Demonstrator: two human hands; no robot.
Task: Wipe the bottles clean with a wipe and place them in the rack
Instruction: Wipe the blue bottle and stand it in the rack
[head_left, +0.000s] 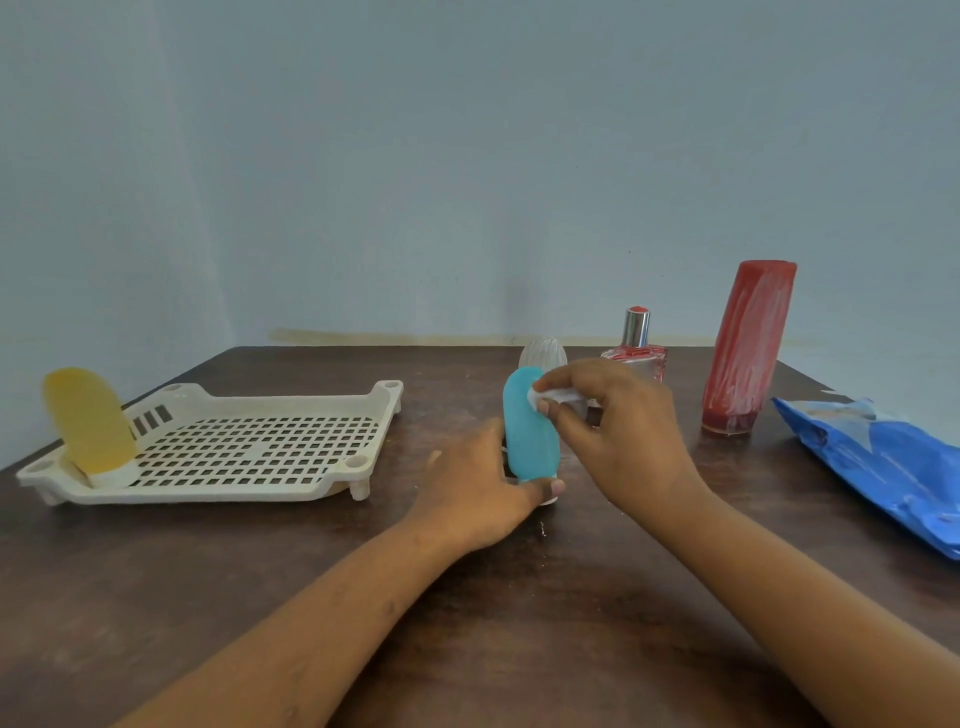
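Left hand (480, 486) fingers curled gripping base of upright smooth blue bottle (530, 423), right hand (618, 423) pinching crumpled white wipe (553, 397) on its top, mid-table.

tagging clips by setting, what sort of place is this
Probably a room at home, set up plainly: a dark wooden table against a bare blue wall, with a plastic rack and toiletry bottles.

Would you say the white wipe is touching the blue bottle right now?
Touching. The head view shows the right hand pressing the wipe against the blue bottle's upper side, with no gap visible.
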